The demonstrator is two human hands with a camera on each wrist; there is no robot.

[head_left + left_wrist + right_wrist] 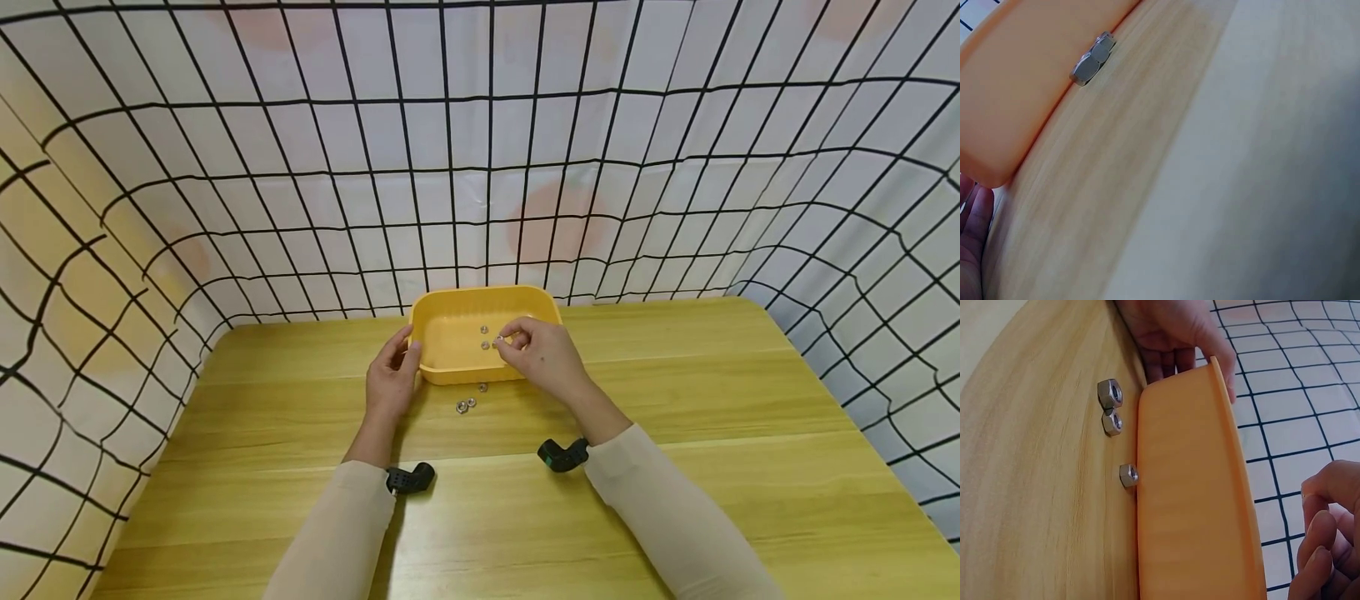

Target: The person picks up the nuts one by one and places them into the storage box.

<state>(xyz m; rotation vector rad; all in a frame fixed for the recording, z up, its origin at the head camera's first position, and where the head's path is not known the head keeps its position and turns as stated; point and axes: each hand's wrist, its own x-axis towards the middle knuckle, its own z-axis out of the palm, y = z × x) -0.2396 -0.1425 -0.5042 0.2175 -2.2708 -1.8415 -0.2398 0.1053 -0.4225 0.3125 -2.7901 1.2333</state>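
Note:
A yellow plastic tray [450, 375] stands on the wooden table. My left hand [392, 379] grips its left end, thumb over the rim and fingers along the outside wall. Over the tray's right half, my right hand [547, 354] pinches a small hex nut [499, 338] between thumb and index finger; the right wrist view hides that nut behind the fingers. A few metal nuts [484, 330] lie on the tray floor. In front of the tray are a larger nut [1110, 394], a smaller nut [1112, 422] touching it, and another nut [1128, 475] close to the tray wall.
Black wire grid panels [487, 167] rise behind the table and along both sides, with pale patterned cloth behind them. The wooden tabletop [487, 533] extends around the tray. Each wrist wears a black camera mount [411, 478].

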